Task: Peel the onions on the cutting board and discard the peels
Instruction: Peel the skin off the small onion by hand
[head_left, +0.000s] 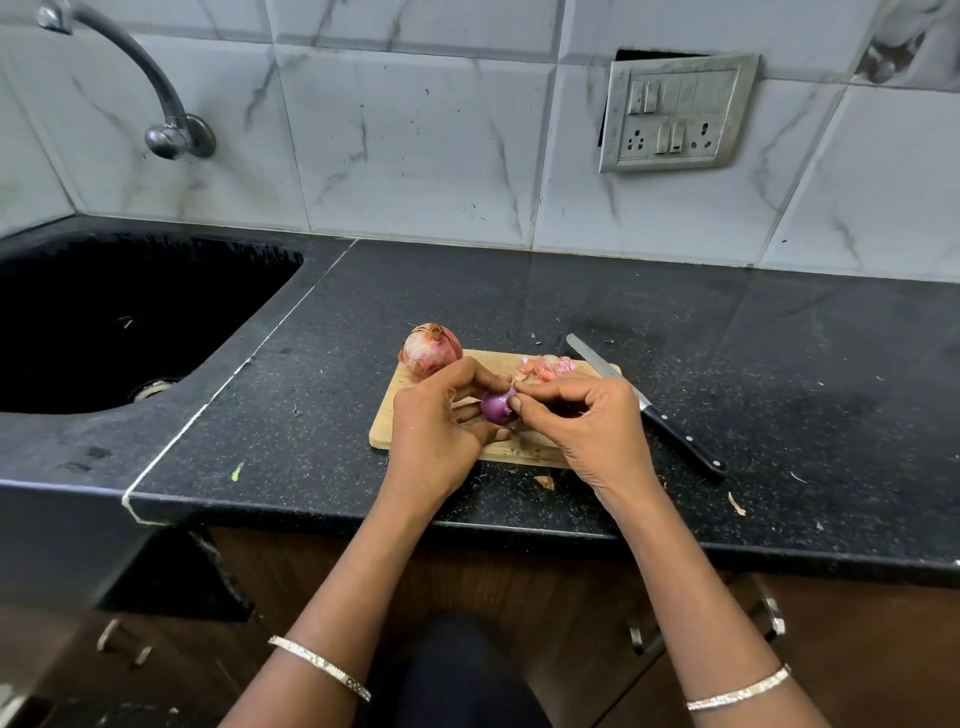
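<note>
A small purple onion (496, 408), mostly bare of skin, is held just above the wooden cutting board (524, 447). My left hand (436, 421) cups and grips it from the left. My right hand (582, 421) pinches at the onion's top right with thumb and fingertips. A larger unpeeled onion (430, 349) with papery pink skin sits on the board's far left corner. A pile of pink peels (545, 368) lies on the board's far right part.
A black-handled knife (649, 408) lies on the black counter, its blade over the board's right corner. Loose peel scraps (544, 482) lie near the counter's front edge. A black sink (104, 322) with a tap (171, 124) sits at the left.
</note>
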